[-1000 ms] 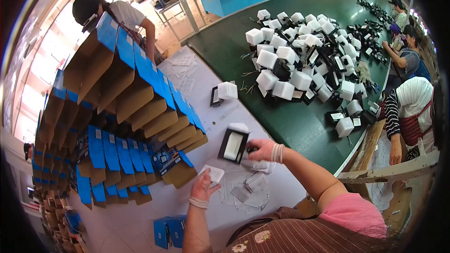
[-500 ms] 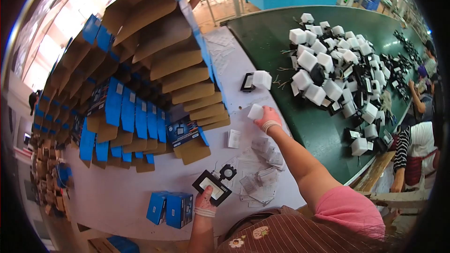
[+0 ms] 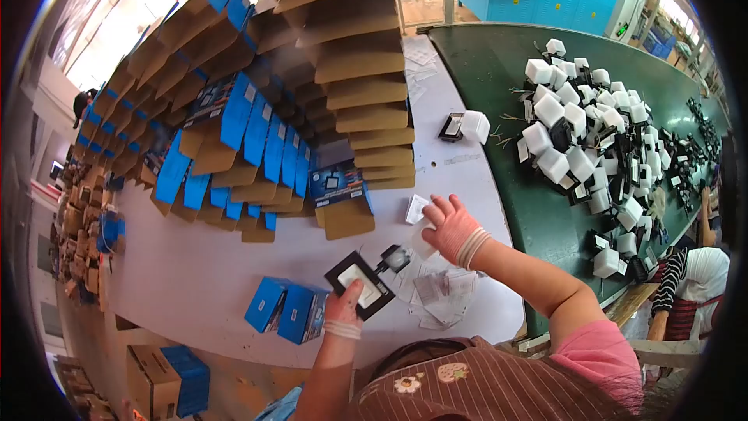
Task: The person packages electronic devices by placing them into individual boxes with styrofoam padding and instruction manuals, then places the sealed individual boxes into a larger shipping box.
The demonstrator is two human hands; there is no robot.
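My left hand (image 3: 344, 306) grips a black floodlight (image 3: 360, 285) with a pale panel, its thumb over the front; a sensor head (image 3: 395, 258) sticks out at the lamp's upper right. Just right of it, my right hand (image 3: 452, 230) holds a small white block (image 3: 423, 240), partly hidden behind the fingers. A folded leaflet (image 3: 416, 209) lies beside these fingers. Under and below my right hand are loose papers and small clear bags (image 3: 444, 294). Two blue boxes (image 3: 302, 313) stand left of my left hand.
Open blue and brown boxes (image 3: 257, 129) are stacked high at the left. Another lamp with a white block (image 3: 474, 126) lies near the green belt (image 3: 499, 58), which carries a heap of lamps with white blocks (image 3: 580, 121). A co-worker in striped sleeves (image 3: 668, 284) sits at the right.
My right hand has come down and nearer to the floodlight with the white block. My left hand still holds the floodlight, now turned slightly. The whole view has shifted.
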